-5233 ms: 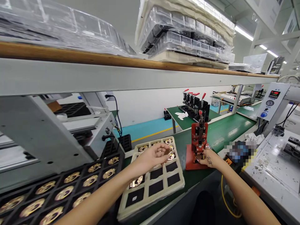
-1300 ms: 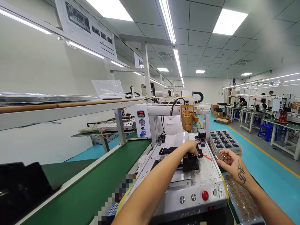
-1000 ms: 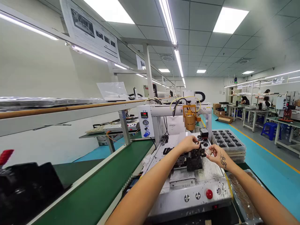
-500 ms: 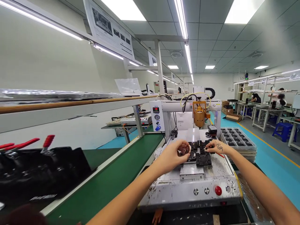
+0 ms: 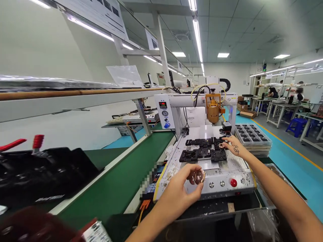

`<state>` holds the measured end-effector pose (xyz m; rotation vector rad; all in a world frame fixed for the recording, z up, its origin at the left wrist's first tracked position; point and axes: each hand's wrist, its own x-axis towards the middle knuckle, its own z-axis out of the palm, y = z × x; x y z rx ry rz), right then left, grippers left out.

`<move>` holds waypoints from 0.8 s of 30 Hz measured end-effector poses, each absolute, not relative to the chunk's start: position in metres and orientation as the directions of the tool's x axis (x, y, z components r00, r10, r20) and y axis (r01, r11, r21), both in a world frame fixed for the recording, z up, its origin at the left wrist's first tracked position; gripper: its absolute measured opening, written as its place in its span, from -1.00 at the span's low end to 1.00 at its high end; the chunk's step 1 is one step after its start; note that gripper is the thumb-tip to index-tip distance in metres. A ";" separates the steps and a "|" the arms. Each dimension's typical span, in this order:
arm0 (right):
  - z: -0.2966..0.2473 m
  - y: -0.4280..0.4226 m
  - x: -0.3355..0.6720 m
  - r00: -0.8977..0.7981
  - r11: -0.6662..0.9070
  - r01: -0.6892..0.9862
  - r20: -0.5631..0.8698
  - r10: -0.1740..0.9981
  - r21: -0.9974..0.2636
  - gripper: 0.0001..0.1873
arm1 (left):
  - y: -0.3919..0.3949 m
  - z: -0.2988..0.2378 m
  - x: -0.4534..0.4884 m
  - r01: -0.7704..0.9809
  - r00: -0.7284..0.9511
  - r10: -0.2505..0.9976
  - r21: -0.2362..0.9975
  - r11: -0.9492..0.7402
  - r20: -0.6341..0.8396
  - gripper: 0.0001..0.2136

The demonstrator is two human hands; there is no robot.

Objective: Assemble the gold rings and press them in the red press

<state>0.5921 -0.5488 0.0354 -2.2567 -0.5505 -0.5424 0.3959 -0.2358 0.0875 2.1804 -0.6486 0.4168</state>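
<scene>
My left hand [image 5: 183, 190] is closed on a round copper-coloured part [image 5: 199, 176], held in front of the white machine's button panel [image 5: 222, 184]. My right hand [image 5: 232, 145], with a tattoo on its back, reaches over the black fixture blocks [image 5: 202, 154] on the machine bed and pinches a small copper part [image 5: 221, 146] at their right end. A gold dispensing head [image 5: 213, 112] hangs above the bed, behind both hands.
A green conveyor belt [image 5: 118, 179] runs along the left. Black clamp jigs with red handles [image 5: 37, 174] sit at the near left. Stacked black trays [image 5: 252, 138] stand to the right of the machine. A control box [image 5: 164, 111] hangs at the gantry's left. Other people work at far benches.
My left hand has drawn back from the fixtures toward me with the round copper part in it. My right hand stays at the fixture's right end. The view has shifted left and down.
</scene>
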 end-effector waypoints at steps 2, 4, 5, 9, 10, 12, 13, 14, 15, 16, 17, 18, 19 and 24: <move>0.024 -0.562 0.549 0.797 -0.648 0.510 0.594 0.109 -0.566 -0.68 | -0.233 0.064 0.387 -0.580 0.812 -0.316 0.619 -0.530 0.491 -0.71; 0.005 -0.576 0.500 0.776 -0.664 0.483 0.630 0.025 -0.570 -0.67 | -0.230 0.036 0.379 -0.569 0.822 -0.337 0.640 -0.516 0.459 -0.71; -0.006 -0.581 0.478 0.769 -0.673 0.466 0.639 -0.012 -0.574 -0.67 | -0.230 0.020 0.377 -0.558 0.830 -0.356 0.656 -0.508 0.430 -0.72; -0.049 -0.586 0.426 0.713 -0.726 0.388 0.684 -0.154 -0.568 -0.55 | -0.241 -0.048 0.380 -0.501 0.829 -0.505 0.720 -0.480 0.240 -0.74; -0.056 -0.583 0.421 0.694 -0.736 0.369 0.695 -0.188 -0.567 -0.53 | -0.244 -0.065 0.383 -0.498 0.818 -0.537 0.720 -0.483 0.206 -0.73; -0.067 -0.574 0.412 0.666 -0.742 0.349 0.709 -0.233 -0.572 -0.55 | -0.249 -0.096 0.388 -0.524 0.803 -0.561 0.687 -0.504 0.201 -0.68; -0.070 -0.569 0.406 0.664 -0.737 0.353 0.709 -0.236 -0.576 -0.60 | -0.249 -0.109 0.389 -0.540 0.800 -0.559 0.664 -0.517 0.216 -0.66; -0.073 -0.563 0.399 0.676 -0.725 0.366 0.702 -0.223 -0.583 -0.66 | -0.248 -0.121 0.387 -0.557 0.797 -0.557 0.644 -0.524 0.235 -0.64; -0.076 -0.557 0.390 0.704 -0.705 0.386 0.684 -0.192 -0.595 -0.73 | -0.246 -0.130 0.384 -0.570 0.792 -0.557 0.630 -0.527 0.251 -0.63; -0.080 -0.549 0.382 0.742 -0.677 0.409 0.655 -0.143 -0.612 -0.80 | -0.244 -0.137 0.378 -0.581 0.787 -0.558 0.623 -0.524 0.264 -0.62; -0.084 -0.542 0.373 0.785 -0.644 0.430 0.614 -0.079 -0.633 -0.85 | -0.242 -0.141 0.372 -0.590 0.781 -0.560 0.619 -0.518 0.277 -0.60; -0.090 -0.534 0.366 0.820 -0.612 0.447 0.572 -0.011 -0.653 -0.87 | -0.240 -0.144 0.364 -0.601 0.774 -0.564 0.614 -0.511 0.289 -0.59; -0.096 -0.525 0.361 0.841 -0.583 0.465 0.538 0.055 -0.666 -0.86 | -0.238 -0.145 0.357 -0.613 0.767 -0.567 0.607 -0.506 0.301 -0.57; -0.125 -0.487 0.371 0.823 -0.548 0.563 0.475 0.310 -0.618 -0.70 | -0.244 -0.132 0.346 -0.615 0.778 -0.518 0.598 -0.514 0.355 -0.56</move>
